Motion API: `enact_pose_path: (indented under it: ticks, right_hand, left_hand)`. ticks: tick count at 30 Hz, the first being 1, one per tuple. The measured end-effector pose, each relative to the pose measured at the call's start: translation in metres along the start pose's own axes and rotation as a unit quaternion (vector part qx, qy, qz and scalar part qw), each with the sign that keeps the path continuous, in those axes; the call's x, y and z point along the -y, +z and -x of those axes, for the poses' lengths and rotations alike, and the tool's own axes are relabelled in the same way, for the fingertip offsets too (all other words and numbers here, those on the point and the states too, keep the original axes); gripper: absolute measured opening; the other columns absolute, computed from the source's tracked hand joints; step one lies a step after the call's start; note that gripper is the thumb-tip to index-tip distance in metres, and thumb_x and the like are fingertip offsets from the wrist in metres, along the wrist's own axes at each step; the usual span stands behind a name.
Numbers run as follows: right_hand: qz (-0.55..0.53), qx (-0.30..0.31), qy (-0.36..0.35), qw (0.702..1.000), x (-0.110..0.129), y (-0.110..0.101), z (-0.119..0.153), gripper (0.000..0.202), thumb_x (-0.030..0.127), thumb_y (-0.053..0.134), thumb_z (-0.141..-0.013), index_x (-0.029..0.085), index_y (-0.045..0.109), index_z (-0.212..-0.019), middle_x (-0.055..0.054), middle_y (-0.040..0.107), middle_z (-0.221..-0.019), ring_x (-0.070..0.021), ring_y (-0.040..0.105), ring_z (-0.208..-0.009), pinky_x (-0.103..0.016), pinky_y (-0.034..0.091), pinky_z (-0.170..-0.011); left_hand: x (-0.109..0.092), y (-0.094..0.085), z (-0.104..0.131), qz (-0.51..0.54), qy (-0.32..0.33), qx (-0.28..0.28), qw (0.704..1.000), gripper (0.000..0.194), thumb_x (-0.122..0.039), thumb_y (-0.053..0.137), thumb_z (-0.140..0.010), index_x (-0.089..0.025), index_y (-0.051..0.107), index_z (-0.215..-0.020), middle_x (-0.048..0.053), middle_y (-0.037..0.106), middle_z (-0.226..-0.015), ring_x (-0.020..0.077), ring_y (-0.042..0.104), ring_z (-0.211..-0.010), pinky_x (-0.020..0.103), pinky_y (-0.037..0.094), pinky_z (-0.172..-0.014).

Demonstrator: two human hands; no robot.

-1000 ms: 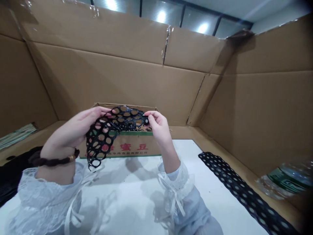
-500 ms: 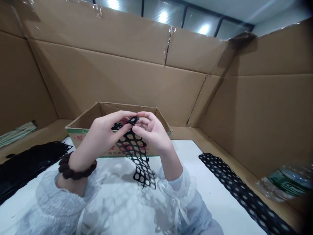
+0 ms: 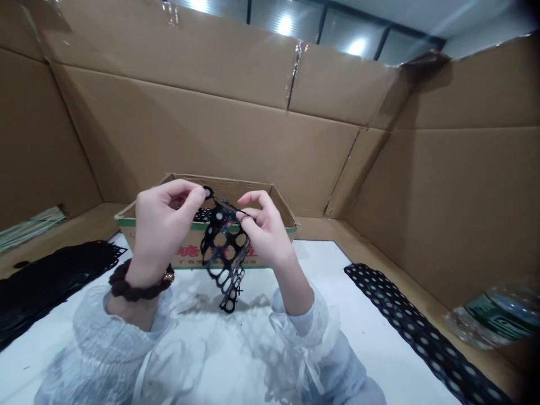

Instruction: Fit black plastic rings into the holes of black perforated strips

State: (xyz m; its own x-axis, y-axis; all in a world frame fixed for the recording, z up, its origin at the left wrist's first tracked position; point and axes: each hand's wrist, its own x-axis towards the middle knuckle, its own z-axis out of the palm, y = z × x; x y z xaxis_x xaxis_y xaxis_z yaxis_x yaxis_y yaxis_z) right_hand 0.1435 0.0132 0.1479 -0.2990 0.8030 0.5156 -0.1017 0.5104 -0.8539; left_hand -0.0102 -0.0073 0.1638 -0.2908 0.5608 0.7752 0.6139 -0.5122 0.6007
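A black perforated strip (image 3: 225,244) is held up before a cardboard box (image 3: 194,242), pinched in closed fingers of the left hand (image 3: 162,222) and right hand (image 3: 265,230); red “糖” and smaller “广西” can be read.

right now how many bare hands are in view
2: the left hand, left of the hanging black mesh, pinching a small black ring; and the right hand, pinching the mesh at its right side. No others show.
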Motion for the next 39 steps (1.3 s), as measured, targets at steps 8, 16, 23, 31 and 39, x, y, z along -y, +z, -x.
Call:
enact_pose_path:
  ticks: [8, 16, 23, 31, 39]
  right_hand:
    - [-0.005, 0.029, 0.002, 1.000, 0.009, -0.020, -0.004, 0.009, 0.021, 0.046, -0.077, 0.018, 0.055, -0.078, 0.000, 0.057, -0.077, -0.0094, 0.050, -0.064, -0.024, 0.039, -0.059]
    - [0.055, -0.041, -0.043, 0.997, 0.001, -0.005, 0.000, 0.020, 0.025, 0.057, -0.077, 0.022, 0.039, -0.085, 0.007, 0.040, -0.059, -0.0078, 0.040, -0.053, -0.023, 0.033, -0.054]
    - [0.071, 0.007, -0.070, 0.995, 0.011, -0.002, 0.007, 0.008, 0.017, 0.047, -0.080, 0.021, 0.041, -0.083, 0.003, 0.050, -0.071, -0.0092, 0.053, -0.065, -0.023, 0.039, -0.061]
    - [0.090, -0.024, -0.037, 0.995, 0.013, -0.017, 0.003, 0.006, 0.023, 0.053, -0.078, 0.019, 0.049, -0.080, 0.002, 0.050, -0.070, -0.0085, 0.046, -0.059, -0.023, 0.036, -0.056]
    - [0.042, -0.002, -0.043, 0.998, 0.006, -0.010, 0.000, 0.023, 0.029, 0.063, -0.071, 0.020, 0.043, -0.078, 0.003, 0.046, -0.074, -0.0093, 0.045, -0.066, -0.023, 0.039, -0.062]
  left_hand:
    - [0.019, -0.013, -0.011, -0.047, 0.010, -0.026, 0.999, 0.029, -0.039, 0.058, -0.080, -0.018, 0.069, -0.096, 0.001, 0.069, -0.085, 0.0184, 0.064, -0.078, 0.028, 0.050, -0.073]
    - [-0.010, -0.001, 0.004, -0.070, 0.121, 0.190, 0.972, 0.024, -0.036, 0.052, -0.083, -0.023, 0.070, -0.094, 0.000, 0.071, -0.093, 0.0165, 0.064, -0.083, 0.024, 0.048, -0.076]
    - [-0.003, -0.004, -0.004, 0.066, -0.027, 0.236, 0.969, 0.025, -0.041, 0.057, -0.080, -0.019, 0.069, -0.081, 0.001, 0.070, -0.078, 0.0154, 0.063, -0.071, 0.023, 0.048, -0.063]
    - [0.009, -0.010, -0.007, 0.055, -0.046, 0.040, 0.997, 0.022, -0.040, 0.056, -0.081, -0.019, 0.063, -0.087, -0.002, 0.061, -0.069, 0.0103, 0.058, -0.060, 0.023, 0.048, -0.058]
    - [-0.009, -0.001, 0.005, 0.043, 0.000, 0.209, 0.977, 0.026, -0.040, 0.056, -0.080, -0.018, 0.067, -0.090, 0.003, 0.071, -0.086, 0.0179, 0.065, -0.076, 0.026, 0.053, -0.069]
